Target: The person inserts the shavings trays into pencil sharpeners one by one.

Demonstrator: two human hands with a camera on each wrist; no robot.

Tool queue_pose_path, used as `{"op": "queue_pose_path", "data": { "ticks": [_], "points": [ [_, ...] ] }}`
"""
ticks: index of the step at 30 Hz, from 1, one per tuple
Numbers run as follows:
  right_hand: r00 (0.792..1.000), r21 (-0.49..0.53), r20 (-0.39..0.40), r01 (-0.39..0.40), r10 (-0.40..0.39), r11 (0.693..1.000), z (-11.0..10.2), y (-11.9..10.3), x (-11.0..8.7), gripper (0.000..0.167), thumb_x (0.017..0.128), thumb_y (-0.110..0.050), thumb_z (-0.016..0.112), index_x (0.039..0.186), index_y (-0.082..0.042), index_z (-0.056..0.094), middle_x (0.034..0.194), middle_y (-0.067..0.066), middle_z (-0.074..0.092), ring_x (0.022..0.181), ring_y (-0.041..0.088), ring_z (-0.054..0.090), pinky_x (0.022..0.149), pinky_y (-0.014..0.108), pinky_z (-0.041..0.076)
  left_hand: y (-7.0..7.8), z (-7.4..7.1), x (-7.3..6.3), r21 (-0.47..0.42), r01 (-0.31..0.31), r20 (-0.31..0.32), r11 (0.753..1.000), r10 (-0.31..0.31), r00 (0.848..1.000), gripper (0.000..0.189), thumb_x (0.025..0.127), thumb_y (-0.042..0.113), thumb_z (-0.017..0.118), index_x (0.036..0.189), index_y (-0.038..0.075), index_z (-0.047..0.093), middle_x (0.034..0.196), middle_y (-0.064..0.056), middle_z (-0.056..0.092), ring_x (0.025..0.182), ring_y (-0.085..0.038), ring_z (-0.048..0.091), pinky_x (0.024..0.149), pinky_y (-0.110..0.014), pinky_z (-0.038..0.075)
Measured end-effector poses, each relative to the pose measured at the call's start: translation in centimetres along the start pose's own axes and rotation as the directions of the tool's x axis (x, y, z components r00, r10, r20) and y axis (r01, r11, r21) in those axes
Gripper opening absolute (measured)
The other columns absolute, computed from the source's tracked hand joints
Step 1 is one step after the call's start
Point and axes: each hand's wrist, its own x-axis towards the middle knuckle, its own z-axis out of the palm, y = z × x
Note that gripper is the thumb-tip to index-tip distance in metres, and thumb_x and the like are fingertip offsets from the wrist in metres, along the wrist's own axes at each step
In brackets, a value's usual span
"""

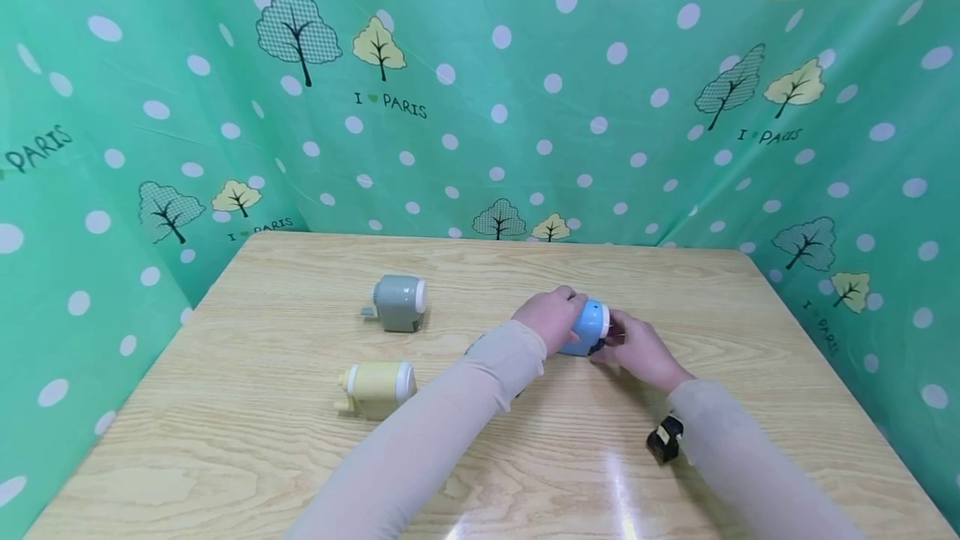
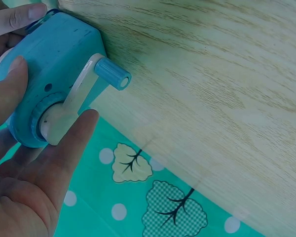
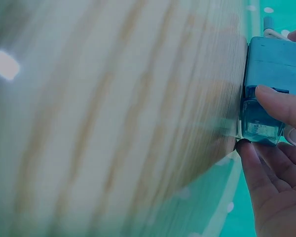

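Note:
A blue crank pencil sharpener (image 1: pixel 589 325) is held at the right of the table, its white crank arm (image 2: pixel 71 101) with a blue knob showing in the left wrist view. My left hand (image 1: pixel 553 317) grips the body, thumb on one side and fingers round the other. At the opposite end, my right hand (image 1: pixel 637 350) pinches the clear shavings drawer (image 3: pixel 261 121) between thumb and fingers; the drawer sticks out from the body. To the left on the wooden table (image 1: pixel 247 407) stand a grey pencil sharpener (image 1: pixel 400 303) and a yellow one (image 1: pixel 381 388).
A green dotted curtain (image 1: pixel 495 123) with printed trees hangs round the back and both sides of the table. A small black camera (image 1: pixel 665 438) sits at my right wrist. My left forearm (image 1: pixel 442 432) crosses over the table's middle.

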Motion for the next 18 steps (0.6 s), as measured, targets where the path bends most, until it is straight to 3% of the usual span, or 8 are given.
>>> {"op": "queue_pose_path", "data": {
  "ticks": [18],
  "points": [
    [1.0, -0.001, -0.011, 0.001, -0.001, 1.0, 0.15, -0.1, -0.02, 0.076, 0.084, -0.01, 0.077, 0.147, 0.004, 0.038, 0.136, 0.026, 0.056, 0.123, 0.041, 0.057, 0.105, 0.054, 0.048, -0.02, 0.06, -0.01, 0.008, 0.0, -0.005, 1.0, 0.0, 1.0, 0.069, 0.09, 0.04, 0.069, 0.15, 0.015, 0.043, 0.145, -0.004, 0.053, 0.124, -0.017, 0.06, 0.105, -0.025, 0.049]
  ]
}}
